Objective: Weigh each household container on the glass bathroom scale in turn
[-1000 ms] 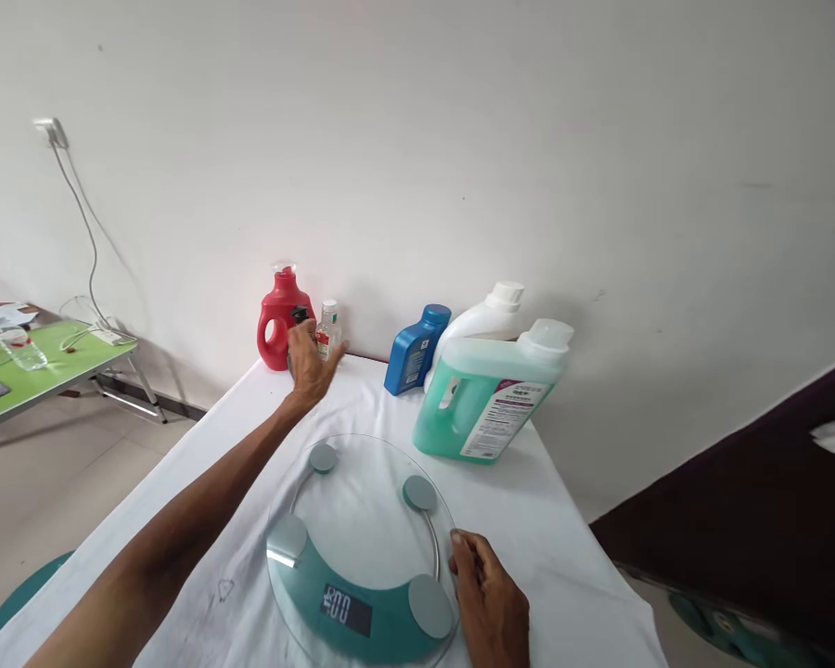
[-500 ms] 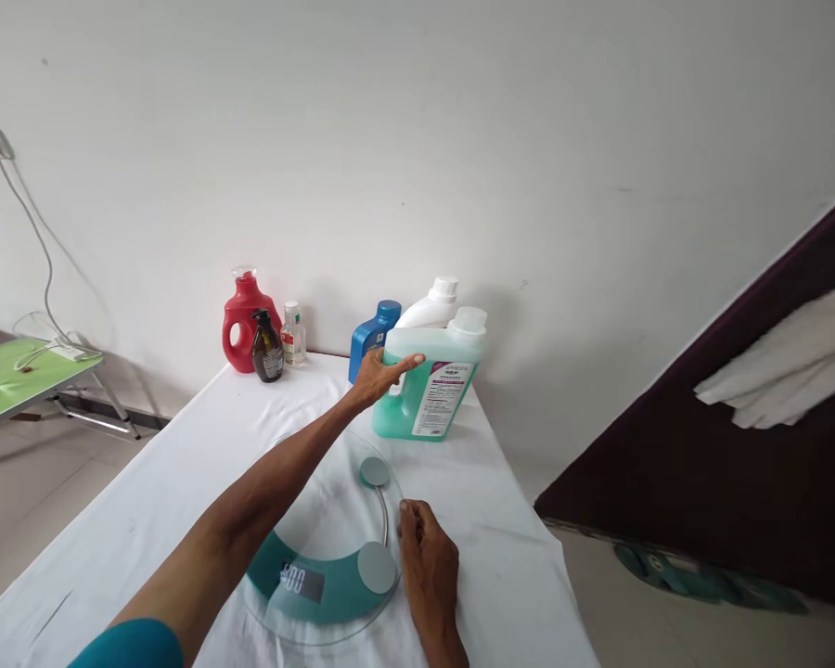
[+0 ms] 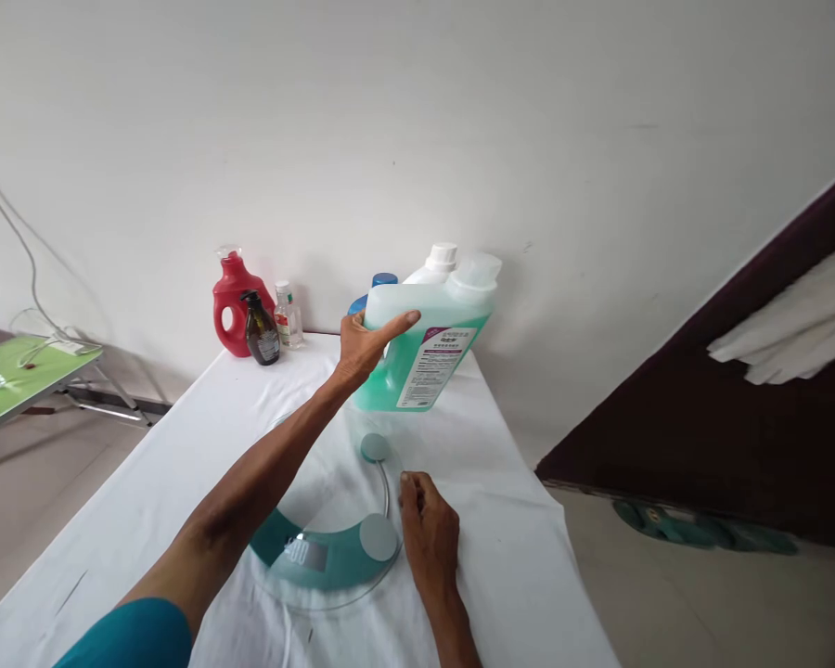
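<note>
One large jug of green liquid (image 3: 424, 357) sits in your left hand (image 3: 362, 348), lifted clear of the counter (image 3: 146, 501) and tilted, its clear cap toward the wall; your fingers curl around its near upper edge with the thumb stretched along the top. Below it lies the round glass scale (image 3: 327, 547), its display lit toward you. Your right hand (image 3: 428, 538) rests palm down on the white cloth, fingers loosely bent and holding nothing, touching the scale's right rim. Just behind the jug stand a white bottle (image 3: 435, 264) and a blue bottle (image 3: 379, 281), mostly hidden. Farther left along the wall are a red jug (image 3: 233, 301), a dark brown bottle (image 3: 259, 329) and a small clear bottle (image 3: 288, 317), close together.
</note>
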The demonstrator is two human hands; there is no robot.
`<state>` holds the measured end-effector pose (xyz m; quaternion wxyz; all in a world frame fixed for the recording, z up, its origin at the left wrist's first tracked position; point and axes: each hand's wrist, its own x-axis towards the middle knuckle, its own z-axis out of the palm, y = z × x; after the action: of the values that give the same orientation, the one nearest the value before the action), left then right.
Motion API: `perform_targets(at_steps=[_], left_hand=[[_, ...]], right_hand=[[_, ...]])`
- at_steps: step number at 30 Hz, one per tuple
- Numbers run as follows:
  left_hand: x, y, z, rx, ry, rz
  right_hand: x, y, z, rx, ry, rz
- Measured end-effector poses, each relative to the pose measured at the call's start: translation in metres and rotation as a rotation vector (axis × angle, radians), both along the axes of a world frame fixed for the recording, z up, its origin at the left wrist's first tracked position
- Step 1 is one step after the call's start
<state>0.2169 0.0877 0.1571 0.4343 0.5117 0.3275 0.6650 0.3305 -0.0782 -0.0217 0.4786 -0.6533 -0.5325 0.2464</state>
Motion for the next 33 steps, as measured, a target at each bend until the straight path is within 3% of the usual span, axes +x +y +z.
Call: perform_targets(at_steps=[6,13,19,30,33], left_hand=[[-0.069,-0.051,0.014,0.031,0.018,0.086],[-0.134,-0.107,-0.001,-0.043,0.054,0.161],[-0.148,-0.122,-0.018,-0.100,0.016,0.182],[-0.148,-0.116,-0.030,-0.061,0.079,0.133],[-0.165,-0.108,-0.036,-0.025,0.209,0.252]], right_hand=[[0.004,0.003,0.001,-0.014,-0.047,0.049],[0.009,0.001,0.005,-0.032,-0.092,0.101],[0.007,0.002,0.011,-0.058,-0.103,0.090],[0.009,0.002,0.009,-0.077,-0.094,0.083],[0.009,0.001,0.013,-0.100,-0.094,0.094]])
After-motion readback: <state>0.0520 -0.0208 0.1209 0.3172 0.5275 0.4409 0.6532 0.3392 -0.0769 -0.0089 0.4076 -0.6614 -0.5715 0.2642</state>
